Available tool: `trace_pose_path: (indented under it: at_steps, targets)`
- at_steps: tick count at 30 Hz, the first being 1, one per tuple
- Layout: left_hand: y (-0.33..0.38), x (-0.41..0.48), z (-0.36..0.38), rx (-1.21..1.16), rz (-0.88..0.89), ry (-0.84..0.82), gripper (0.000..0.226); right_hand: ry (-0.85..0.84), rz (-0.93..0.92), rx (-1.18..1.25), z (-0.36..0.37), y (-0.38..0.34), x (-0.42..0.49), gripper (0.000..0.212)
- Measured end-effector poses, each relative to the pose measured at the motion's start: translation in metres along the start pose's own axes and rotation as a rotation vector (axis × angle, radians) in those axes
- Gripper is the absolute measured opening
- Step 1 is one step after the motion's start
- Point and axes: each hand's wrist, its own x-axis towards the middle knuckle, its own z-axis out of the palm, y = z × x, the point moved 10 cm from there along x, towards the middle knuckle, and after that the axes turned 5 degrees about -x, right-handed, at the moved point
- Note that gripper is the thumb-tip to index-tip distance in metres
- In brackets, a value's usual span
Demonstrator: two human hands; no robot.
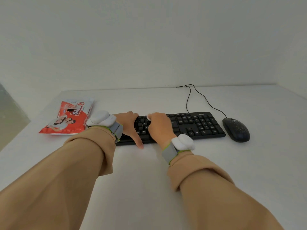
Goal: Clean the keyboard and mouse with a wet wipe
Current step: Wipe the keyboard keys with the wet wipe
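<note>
Keyboard (pixel 191 125): lies on the bench (pixel 149 171), long axis left to right, under both hands.
Right hand (pixel 159 125): pinches a bunched wet wipe (pixel 149 116) on the far key rows, left of centre.
Left hand (pixel 128 125): spans the left end, thumb straight; whether the fingers hook the far edge cannot be told.
Unwiped run: probably the keys rightward.
Mouse (pixel 235 129): just right of the keyboard, nearer the right hand.

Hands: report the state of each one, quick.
Left hand: open, resting on the keyboard, thumb spread toward its near edge.
Right hand: closed on the wet wipe, holding it against the keys.
</note>
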Motion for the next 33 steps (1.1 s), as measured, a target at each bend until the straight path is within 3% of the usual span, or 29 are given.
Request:
trace_pose_path:
  at_steps: [3,8,14,21,26,30,33]
  targets:
    - [0.001,0.001,0.000,-0.009,0.017,0.016,0.105,0.011,-0.080,0.029,0.003,-0.022,-0.002,0.025]
    - [-0.001,0.001,0.001,-0.047,0.024,0.023,0.104,-0.053,-0.240,0.048,0.011,-0.032,-0.011,0.042]
    - [-0.011,-0.003,0.005,-0.089,0.011,0.028,0.139,-0.111,-0.320,-0.066,0.009,-0.008,-0.016,0.061]
    - [-0.033,-0.027,0.012,-0.050,0.081,0.349,0.149,0.000,-0.163,-0.020,-0.001,0.045,-0.022,0.059]
    - [-0.072,-0.057,0.011,-0.298,-0.059,0.592,0.140,0.217,0.008,0.132,-0.027,0.068,-0.014,0.038]
    - [-0.088,-0.065,0.016,-0.590,-0.081,0.621,0.127,0.132,0.041,0.156,-0.012,0.044,0.007,0.042]
    - [-0.086,-0.067,0.018,-0.563,-0.062,0.602,0.137,0.055,0.002,0.155,0.006,0.013,0.017,0.043]
